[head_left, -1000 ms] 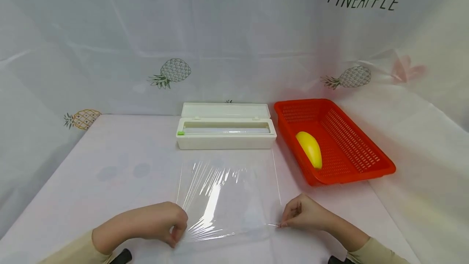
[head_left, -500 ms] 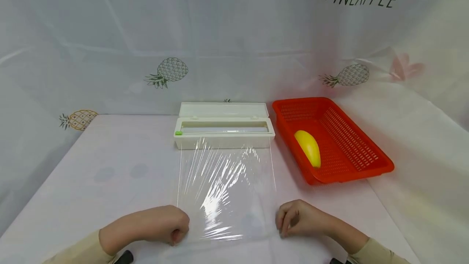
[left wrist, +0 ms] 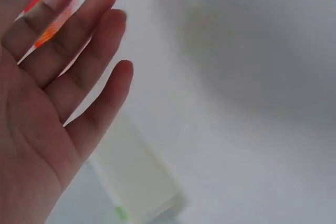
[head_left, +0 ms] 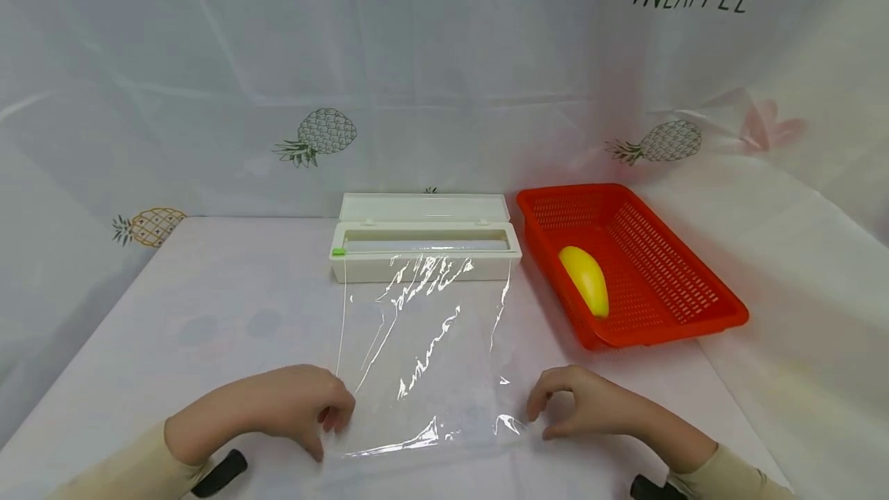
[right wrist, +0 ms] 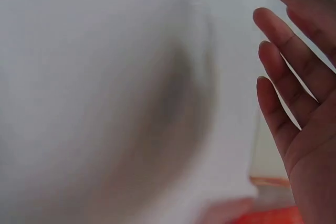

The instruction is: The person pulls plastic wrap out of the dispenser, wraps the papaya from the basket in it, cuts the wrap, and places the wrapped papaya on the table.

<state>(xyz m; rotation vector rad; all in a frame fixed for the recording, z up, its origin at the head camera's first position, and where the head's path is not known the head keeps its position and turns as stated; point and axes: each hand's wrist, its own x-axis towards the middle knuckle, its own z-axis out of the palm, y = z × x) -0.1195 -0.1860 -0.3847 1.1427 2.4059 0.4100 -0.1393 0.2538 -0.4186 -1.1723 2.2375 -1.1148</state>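
A sheet of clear plastic wrap (head_left: pixel 444 376) lies on the table, running forward from the white wrap dispenser (head_left: pixel 425 268), whose lid stands up. Beside the sheet's near left corner is my left hand (head_left: pixel 302 407), thumb and fingers apart. My right hand (head_left: pixel 583 403) is at the near right corner, also with a gap between thumb and fingers. Both wrist views show loosely extended fingers with nothing held: the left hand (left wrist: pixel 63 87) and the right hand (right wrist: pixel 304 87). Whether any fingertip still touches the wrap is too fine to tell.
A red plastic basket (head_left: pixel 667 284) stands right of the dispenser, with a smooth yellow fruit (head_left: pixel 585 280) inside against its left wall. A green piece (head_left: pixel 338 251) sits at the dispenser's left end. A pineapple-print curtain (head_left: pixel 444 83) hangs behind the white table.
Both hands held the wrap's near corners; now their fingers have parted from it. The wrap, stretched smooth before, lies slacker with scattered creases and rests over the dispenser's front edge.
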